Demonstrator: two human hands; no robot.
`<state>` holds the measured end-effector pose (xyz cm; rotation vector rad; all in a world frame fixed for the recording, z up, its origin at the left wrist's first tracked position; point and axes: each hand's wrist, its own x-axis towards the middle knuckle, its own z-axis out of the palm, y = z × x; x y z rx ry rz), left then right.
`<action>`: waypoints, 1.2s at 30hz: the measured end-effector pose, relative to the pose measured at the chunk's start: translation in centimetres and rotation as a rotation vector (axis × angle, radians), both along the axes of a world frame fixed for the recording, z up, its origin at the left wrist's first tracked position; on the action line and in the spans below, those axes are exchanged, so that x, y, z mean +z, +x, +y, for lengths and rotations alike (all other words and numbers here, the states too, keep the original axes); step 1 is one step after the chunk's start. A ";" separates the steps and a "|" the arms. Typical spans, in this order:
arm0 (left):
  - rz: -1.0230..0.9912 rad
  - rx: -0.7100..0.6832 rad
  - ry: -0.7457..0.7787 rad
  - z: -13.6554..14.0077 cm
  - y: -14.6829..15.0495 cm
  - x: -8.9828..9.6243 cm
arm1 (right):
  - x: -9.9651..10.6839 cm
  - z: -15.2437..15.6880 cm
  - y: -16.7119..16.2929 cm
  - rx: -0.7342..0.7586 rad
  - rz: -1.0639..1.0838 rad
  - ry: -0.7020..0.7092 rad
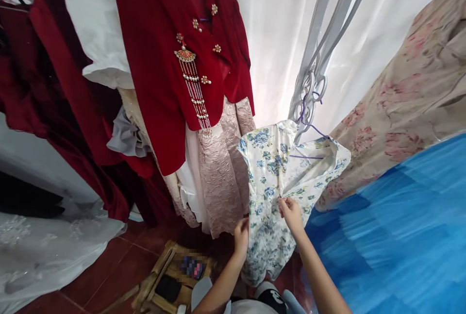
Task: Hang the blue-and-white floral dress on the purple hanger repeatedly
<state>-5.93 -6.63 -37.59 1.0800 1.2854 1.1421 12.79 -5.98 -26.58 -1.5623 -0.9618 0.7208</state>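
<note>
1 white garment with blue flowers (267,207) hangs at the centre right on 1 purple hanger (306,157), whose hook is at the curled scrollwork of 1 white metal stand (322,23). 2 bare hands are on the garment, well apart from each other. The right hand (291,212) pinches the cloth at the bottom of the V neckline, thumb and fingers together. The left hand (241,237) is at the side edge, its fingers partly hidden behind the cloth, so whether they are clamped on it cannot be told. Just to the left hangs 1 red jacket (160,61) bearing 4 small flower-shaped ornaments (206,80) and 1 fan-shaped ornament with beaded strands (194,88); below it shows a pale pink textured garment (222,183). Farther left come 1 white puffed sleeve (100,32) and several dark red garments (65,71), too overlapped to count. To the right are 1 beige garment with pink flowers (400,90) and 1 expanse of bright blue layered fabric (393,236). On the reddish tiled floor (105,268) stands 1 low wooden piece (160,268), carrying 1 blurred item (191,266) and 1 black item (168,288). White curtains (271,27) back the room, brightly lit from behind.
</note>
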 end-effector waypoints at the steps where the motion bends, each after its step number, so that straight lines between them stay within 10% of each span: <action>1: 0.013 0.102 0.057 0.7 -0.4 0.4 | 0.2 -0.5 -0.3 0.015 0.061 0.013; 3: 0.062 0.184 0.222 1.6 -0.5 2.0 | 0.6 -1.5 -1.2 0.025 0.184 0.038; 8: 0.203 -0.286 0.644 2.9 2.7 7.9 | 2.0 -2.5 -4.0 -0.005 0.295 0.072; 11: 0.215 -0.343 0.706 3.7 4.6 9.8 | 2.6 -2.7 -4.7 0.002 0.306 0.075; 24: 0.249 -0.307 0.583 2.2 6.1 8.7 | 5.6 -2.3 -2.5 -0.121 0.382 0.094; 36: 0.238 -0.401 0.486 -1.5 6.7 8.2 | 20.2 7.7 4.8 -0.171 0.405 0.506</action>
